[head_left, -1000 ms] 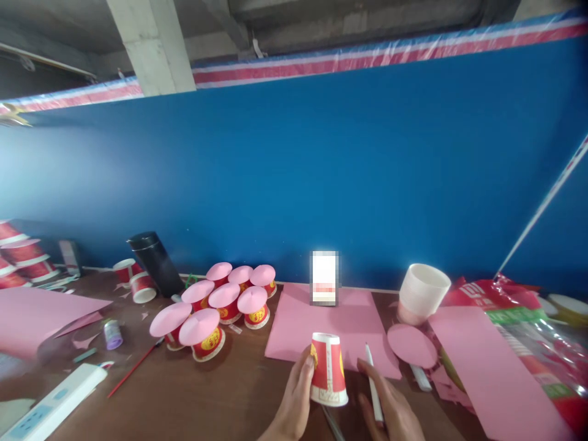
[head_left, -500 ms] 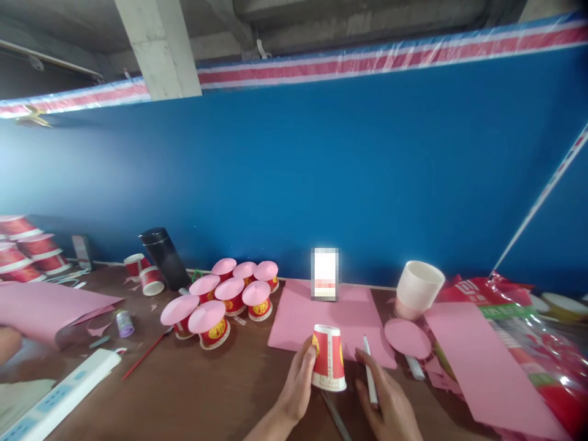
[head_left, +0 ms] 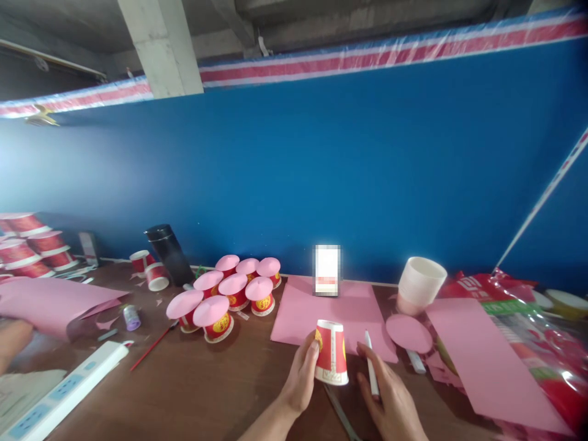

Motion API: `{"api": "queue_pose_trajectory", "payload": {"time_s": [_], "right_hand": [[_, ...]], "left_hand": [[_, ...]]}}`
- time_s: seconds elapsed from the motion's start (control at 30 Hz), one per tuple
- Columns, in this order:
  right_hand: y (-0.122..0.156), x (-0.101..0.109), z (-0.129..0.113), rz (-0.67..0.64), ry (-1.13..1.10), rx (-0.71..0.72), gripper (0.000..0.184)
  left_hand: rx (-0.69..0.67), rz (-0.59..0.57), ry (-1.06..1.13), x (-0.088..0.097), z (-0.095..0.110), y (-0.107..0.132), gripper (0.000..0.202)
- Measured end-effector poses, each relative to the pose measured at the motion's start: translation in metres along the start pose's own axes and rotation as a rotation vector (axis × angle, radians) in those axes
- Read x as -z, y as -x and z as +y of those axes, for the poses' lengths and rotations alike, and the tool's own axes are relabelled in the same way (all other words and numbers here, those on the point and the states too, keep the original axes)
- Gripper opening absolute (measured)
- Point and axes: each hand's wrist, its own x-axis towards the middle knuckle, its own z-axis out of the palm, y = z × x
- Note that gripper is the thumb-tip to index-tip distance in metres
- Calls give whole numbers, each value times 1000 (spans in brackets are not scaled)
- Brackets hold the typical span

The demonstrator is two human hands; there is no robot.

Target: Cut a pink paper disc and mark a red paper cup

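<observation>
My left hand (head_left: 301, 375) is closed around the left side of a red and white paper cup (head_left: 334, 356), which is upside down with its wide rim at the bottom. In my right hand (head_left: 390, 392) is a slim white pen (head_left: 371, 364), its tip pointing away from me. Below the cup, partly hidden by it, a pair of scissors (head_left: 340, 411) lies on the brown table. Pink paper sheets (head_left: 298, 312) lie behind both hands. A pink paper disc (head_left: 408, 334) is to the right of the pen.
Several upturned red cups with pink paper tops (head_left: 211, 311) stand left of centre. A black bottle (head_left: 169, 254), a red-handled brush (head_left: 154, 346) and a white power strip (head_left: 68, 392) are further left. Stacked white cups (head_left: 420, 285) and a plastic bag (head_left: 528, 324) are right. Another person's hand (head_left: 13, 343) is at the left edge.
The whole view has shifted slightly right and up. Both hands keep the same hold on the cup and the pen. The other person's hand shows more at the left edge.
</observation>
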Motion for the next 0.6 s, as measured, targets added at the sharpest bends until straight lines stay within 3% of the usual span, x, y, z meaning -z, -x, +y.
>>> {"api": "queue_pose_trajectory", "payload": {"time_s": [0.3, 0.6], "right_hand": [[-1, 5, -4, -21, -14, -42, 39], [1, 3, -5, 16, -85, -35, 42]], "left_hand": [[-25, -2, 38, -2, -1, -1, 41], [6, 109, 103, 4, -22, -7, 44]]}}
